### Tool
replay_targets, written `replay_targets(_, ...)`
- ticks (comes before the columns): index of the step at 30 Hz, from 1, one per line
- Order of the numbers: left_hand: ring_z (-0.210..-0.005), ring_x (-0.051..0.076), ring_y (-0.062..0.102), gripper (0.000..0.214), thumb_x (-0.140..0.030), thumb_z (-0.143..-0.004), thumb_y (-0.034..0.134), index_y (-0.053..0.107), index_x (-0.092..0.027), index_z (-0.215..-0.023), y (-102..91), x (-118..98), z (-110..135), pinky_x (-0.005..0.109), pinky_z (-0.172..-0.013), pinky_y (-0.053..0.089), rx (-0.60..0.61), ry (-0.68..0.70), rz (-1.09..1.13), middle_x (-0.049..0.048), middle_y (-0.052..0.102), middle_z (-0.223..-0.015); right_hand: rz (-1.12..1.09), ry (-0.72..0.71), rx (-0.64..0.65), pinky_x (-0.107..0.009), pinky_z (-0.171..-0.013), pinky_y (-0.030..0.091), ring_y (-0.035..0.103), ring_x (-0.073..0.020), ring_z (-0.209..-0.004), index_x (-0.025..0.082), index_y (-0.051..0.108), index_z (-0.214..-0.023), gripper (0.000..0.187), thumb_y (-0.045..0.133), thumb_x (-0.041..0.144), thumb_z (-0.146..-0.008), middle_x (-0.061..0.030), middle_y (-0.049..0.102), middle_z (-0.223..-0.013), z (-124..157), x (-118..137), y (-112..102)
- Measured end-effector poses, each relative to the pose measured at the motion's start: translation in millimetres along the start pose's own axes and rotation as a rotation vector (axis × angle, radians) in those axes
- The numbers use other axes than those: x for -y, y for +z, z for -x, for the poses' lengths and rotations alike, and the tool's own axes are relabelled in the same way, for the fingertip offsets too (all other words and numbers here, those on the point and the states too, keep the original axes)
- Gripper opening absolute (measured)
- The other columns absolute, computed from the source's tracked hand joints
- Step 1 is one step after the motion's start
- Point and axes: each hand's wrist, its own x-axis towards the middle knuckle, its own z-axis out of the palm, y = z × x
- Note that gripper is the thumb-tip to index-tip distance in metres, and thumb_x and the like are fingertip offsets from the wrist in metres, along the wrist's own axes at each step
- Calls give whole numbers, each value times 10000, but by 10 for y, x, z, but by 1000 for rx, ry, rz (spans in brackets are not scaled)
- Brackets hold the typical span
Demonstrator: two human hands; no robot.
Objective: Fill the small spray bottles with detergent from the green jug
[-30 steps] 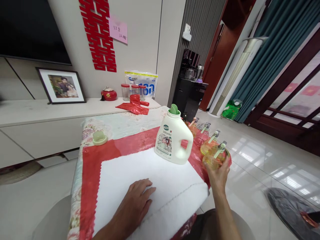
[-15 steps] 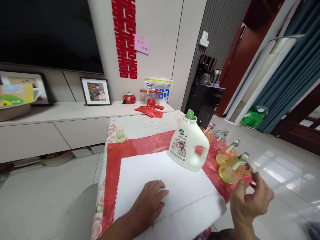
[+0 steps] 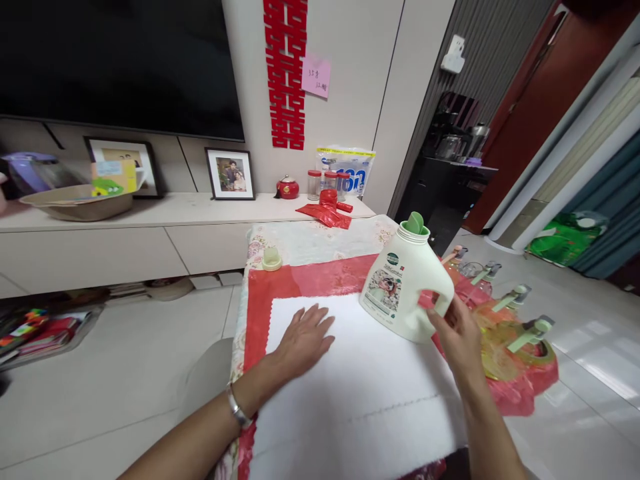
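Note:
My left hand [image 3: 309, 340] lies flat on a white cloth [image 3: 370, 400], fingers spread, palm down. My right hand [image 3: 457, 330] is at the handle of a pale green-white detergent jug [image 3: 403, 287]; the thumb is on the near side and the other fingers are partly hidden behind the handle. The jug stands upright on the cloth's far right part. Its mouth has no cap on, and a green spout [image 3: 415, 223] rises from it. A translucent pale cap [image 3: 271, 259] sits on the table's far left corner.
Several glass bottles with light green pump tops [image 3: 533, 333] stand along the right edge, on red plastic sheeting [image 3: 320, 275]. Behind the table, a low cabinet [image 3: 190, 212] holds a framed photo [image 3: 231, 175], a small red pot [image 3: 287, 188] and red-lidded jars [image 3: 329, 180].
My right hand has moved from beside the bottles to the jug's handle. My left hand has flattened out and shifted toward the cloth's far left. The view has turned left.

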Motion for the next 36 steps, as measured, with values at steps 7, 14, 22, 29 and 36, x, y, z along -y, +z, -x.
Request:
replay_targets(7, -1482, 349, 352, 503, -397, -1006, 482, 452, -252, -1487, 105, 124, -10, 611, -1190, 284, -31, -61, -29, 110, 428, -1586, -180, 194, -125, -257, -480, 378, 481, -128, -513, 163, 657, -764, 236, 739, 345, -639, 42, 567, -566, -295, -86, 274)
replay_targets(14, -1463, 366, 386, 510, -387, -995, 480, 461, -245, -1485, 176, 153, -38, 619, -1160, 330, -69, -21, -119, 126, 452, -1567, -304, 173, -222, -252, -447, 328, 393, -102, -476, 205, 542, -637, 114, 621, 281, -605, 73, 467, -516, -312, 119, 338)
replay_targets(22, -1455, 375, 396, 502, -391, -992, 444, 496, -216, -1460, 181, 161, -61, 620, -1147, 342, -56, -1, -150, 145, 448, -1565, -344, 170, -39, -274, -550, 437, 492, -140, -571, 221, 506, -571, 130, 608, 295, -603, 57, 478, -505, -106, 239, 458)
replay_targets(29, -1471, 377, 365, 506, -396, -1009, 389, 483, -206, -1469, 161, 145, -53, 640, -1148, 321, -14, -12, -173, 143, 427, -1580, -320, 172, 148, -311, -697, 495, 592, -178, -722, 184, 679, -766, 185, 689, 336, -661, 12, 673, -724, -37, 285, 407)
replay_targets(36, -1474, 372, 361, 507, -398, -1013, 369, 476, -214, -1474, 159, 136, -56, 642, -1150, 310, -22, -3, -169, 143, 428, -1580, -311, 360, 87, -371, -872, 505, 649, -216, -917, 209, 736, -879, 295, 828, 398, -671, -37, 740, -961, 322, 109, -379)
